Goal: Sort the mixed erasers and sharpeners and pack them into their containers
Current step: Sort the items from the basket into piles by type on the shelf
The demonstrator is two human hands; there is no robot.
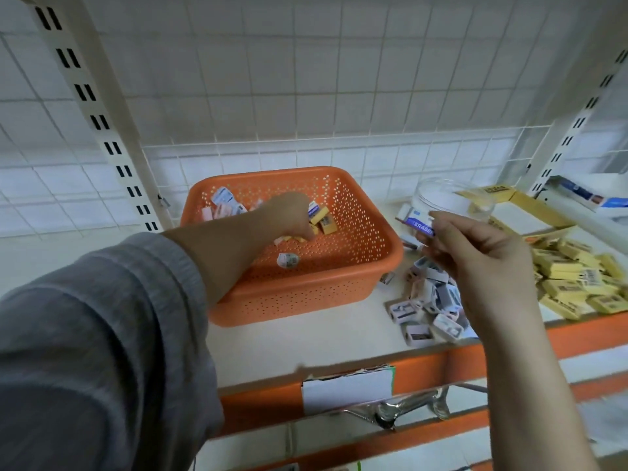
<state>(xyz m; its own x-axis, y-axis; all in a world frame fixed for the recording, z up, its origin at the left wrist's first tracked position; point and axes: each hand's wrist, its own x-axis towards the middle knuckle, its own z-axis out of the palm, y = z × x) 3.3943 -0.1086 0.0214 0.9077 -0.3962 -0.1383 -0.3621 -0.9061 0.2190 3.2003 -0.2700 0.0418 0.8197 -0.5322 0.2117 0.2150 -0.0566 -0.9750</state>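
We're in a shop, prob. a stationery aisle: slotted upright (89,96) w/ wire grid back panel (306,79), orange-edged shelf (424,363) w/ paper price label (346,390) clipped on, boxed stock (591,198) at far right.

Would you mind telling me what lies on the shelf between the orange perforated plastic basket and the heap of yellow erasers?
In the head view, a pile of small white sharpeners lies between the orange basket and yellow erasers.

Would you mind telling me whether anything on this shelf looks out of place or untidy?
Yes: the sharpeners lie in a loose heap on the bare shelf near its front edge, not in a container. Beside them the yellow erasers are also piled loose. The clear tub behind looks nearly empty.
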